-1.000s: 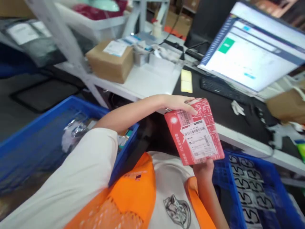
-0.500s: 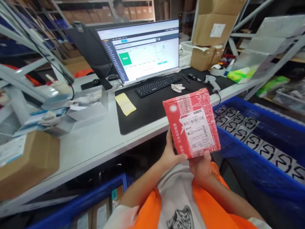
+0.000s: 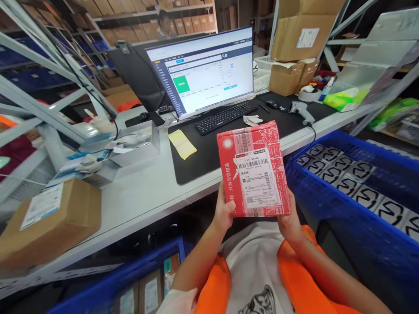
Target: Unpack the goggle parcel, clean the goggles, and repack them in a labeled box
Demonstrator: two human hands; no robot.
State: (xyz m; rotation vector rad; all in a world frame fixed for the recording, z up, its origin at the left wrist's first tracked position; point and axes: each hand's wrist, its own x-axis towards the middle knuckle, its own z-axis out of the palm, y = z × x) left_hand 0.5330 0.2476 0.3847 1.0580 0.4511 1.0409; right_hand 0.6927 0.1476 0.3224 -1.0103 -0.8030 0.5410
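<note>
I hold a red parcel (image 3: 253, 170) upright in front of my chest, its white shipping label with barcodes facing me. My left hand (image 3: 223, 212) grips its lower left edge and my right hand (image 3: 288, 219) grips its lower right corner. Both hands are closed on the parcel, which hovers over the front edge of the white desk (image 3: 144, 196). Behind the parcel lie a black desk mat (image 3: 203, 150), a keyboard (image 3: 225, 117) and a lit monitor (image 3: 204, 69).
A handheld barcode scanner (image 3: 303, 112) rests on the mat at right. A blue crate (image 3: 353, 183) with patterned packets stands right, another blue crate (image 3: 131, 283) with boxes below left. A brown carton (image 3: 52, 222) lies on the desk's left; yellow sticky notes (image 3: 182, 144) are near the mat's edge.
The view swung from the left crate to the desk. My left hand moved from the parcel's top to its lower left edge, and the parcel now stands straighter and a little lower.
</note>
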